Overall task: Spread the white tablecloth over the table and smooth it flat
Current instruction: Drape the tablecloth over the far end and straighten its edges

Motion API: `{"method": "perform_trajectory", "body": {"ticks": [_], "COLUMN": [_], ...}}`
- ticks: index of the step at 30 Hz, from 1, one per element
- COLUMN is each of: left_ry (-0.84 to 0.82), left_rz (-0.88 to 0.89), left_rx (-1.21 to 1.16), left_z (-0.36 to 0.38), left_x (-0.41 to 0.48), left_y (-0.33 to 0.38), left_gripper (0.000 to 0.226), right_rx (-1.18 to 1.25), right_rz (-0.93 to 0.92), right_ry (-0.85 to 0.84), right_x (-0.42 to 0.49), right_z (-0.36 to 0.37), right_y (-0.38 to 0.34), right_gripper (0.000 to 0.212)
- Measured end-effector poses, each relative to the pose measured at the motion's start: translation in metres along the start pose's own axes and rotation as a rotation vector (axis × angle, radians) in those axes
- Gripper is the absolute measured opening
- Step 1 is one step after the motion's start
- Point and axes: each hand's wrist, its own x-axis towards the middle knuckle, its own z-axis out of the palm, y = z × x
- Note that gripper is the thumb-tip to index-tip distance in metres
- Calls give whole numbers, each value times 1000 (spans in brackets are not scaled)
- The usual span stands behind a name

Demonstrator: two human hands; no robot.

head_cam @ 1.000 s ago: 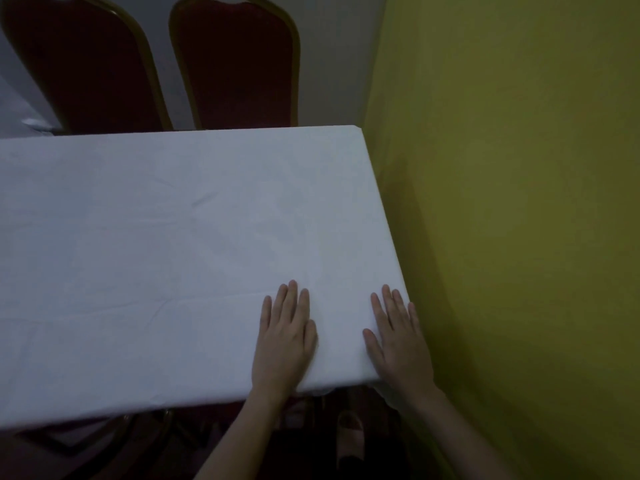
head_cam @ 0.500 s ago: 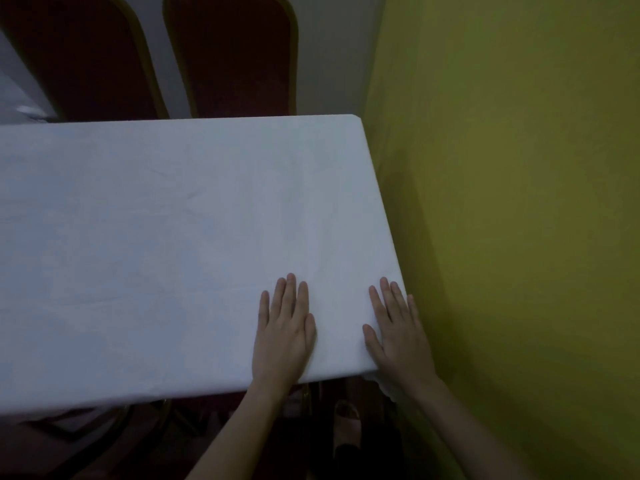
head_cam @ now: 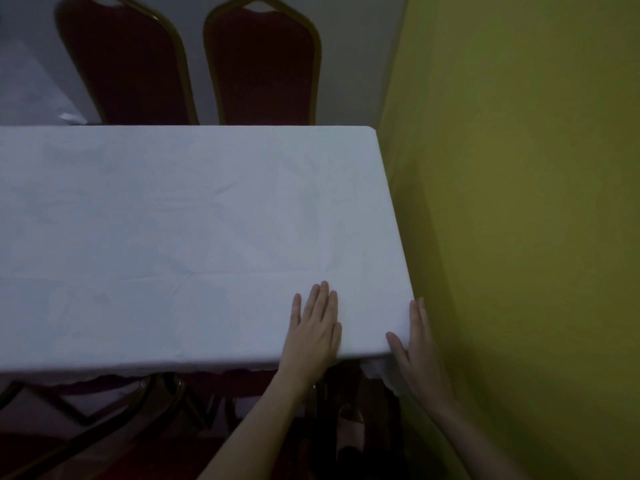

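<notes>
The white tablecloth (head_cam: 173,237) lay spread right across the table, which was hidden entirely beneath it, running from the left side of the view to the far right corner beside the yellow wall (head_cam: 519,202). And there were the hands, both down at the near right end, set apart from each other with bare cloth between them.

The left hand (head_cam: 313,336) lay flat on top, palm down, fingers straight and close together, pointing towards the far side, its heel just at the near edge. The right hand (head_cam: 417,344) sat on the near right corner itself: thumb on the top surface, straight fingers running along the right edge where the cloth turned down. Neither hand gripped or pinched anything; both simply pressed flat against the fabric.

The cloth was mostly flat, but not perfect. A long straight crease (head_cam: 156,276) ran left to right across the near part, and fainter wrinkles showed nearer the middle. Along the near edge a scalloped hem (head_cam: 207,370) hung a little below the tabletop, and a loose white flap (head_cam: 382,374) drooped below the near right corner, just left of the right wrist.

At the far side stood two dark red chairs (head_cam: 128,64) (head_cam: 263,64) with gold-coloured frames, backs upright, side by side. More dark red seating and metal framing (head_cam: 114,407) showed in shadow under the near edge.
</notes>
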Motion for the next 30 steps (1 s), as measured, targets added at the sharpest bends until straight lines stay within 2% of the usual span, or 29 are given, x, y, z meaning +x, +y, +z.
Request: {"method": "perform_trajectory", "body": {"ticks": [2, 5, 12, 15, 20, 24, 27, 30], "left_ry": [7, -15, -183, -230, -190, -172, -177, -168], "left_rz": [-10, -38, -21, 4, 108, 135, 136, 142], "left_rx": [-7, -9, -10, -15, 13, 21, 78, 109], "left_z": [5, 7, -8, -20, -22, -4, 2, 4], "left_x": [-9, -14, -12, -10, -16, -19, -21, -22], "left_y": [5, 11, 11, 7, 16, 32, 33, 33], "left_gripper": [56, 60, 72, 66, 64, 75, 89, 92], "right_rx": [148, 221, 124, 149, 250, 100, 36, -1], "right_rz": [60, 82, 66, 77, 24, 60, 81, 94], "right_ry": [25, 39, -5, 10, -41, 29, 56, 93], "right_x": [-10, -17, -17, -16, -19, -22, -21, -22], "right_z": [4, 3, 1, -2, -10, -11, -10, -5], "right_y": [9, 14, 25, 18, 23, 35, 37, 39], "right_gripper": [86, 88, 86, 93, 78, 46, 36, 30]}}
